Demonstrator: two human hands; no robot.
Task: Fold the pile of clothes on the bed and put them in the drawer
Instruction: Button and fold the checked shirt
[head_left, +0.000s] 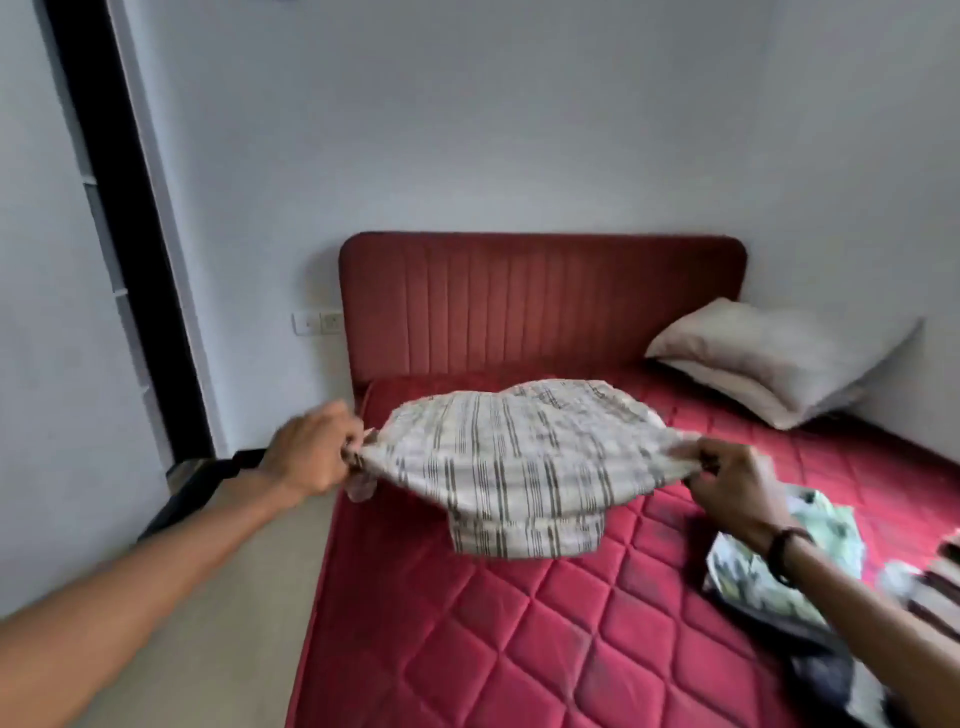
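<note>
**Striped garment held up over bed, fold just starting**

Striped garment (514, 457), white w/ dark vertical stripes, is stretched in the air between both hands above the red quilted mattress (519, 623). Left hand (311, 457) is closed, pinching the left edge; right hand (737, 488) is closed on the right edge, dark band on that wrist. Cloth balloons upward in the middle and a lower flap hangs down toward the mattress, not clearly touching it. Motion blur on cloth and hands.

Progress, judged from this frame: early. No folded stack visible anywhere on the bed. This item isn't folded yet, looks like it's being shaken out or spread to lay flat. Rest of pile (810, 561) sits at the right edge of the bed, near the right forearm: a green/white printed piece, something dark below it, a striped bit at the frame edge, all unfolded afaict. Drawer not in view, so nothing put away that I can confirm. Left to do: fold this one, fold the others, carry to drawer.

Pillow (779, 358) lies at the head end by the red headboard (540, 301). Wall socket (318, 322) sits left of the headboard.

Text/brands: none readable; no labels or logos seen on the clothes or mattress.
</note>
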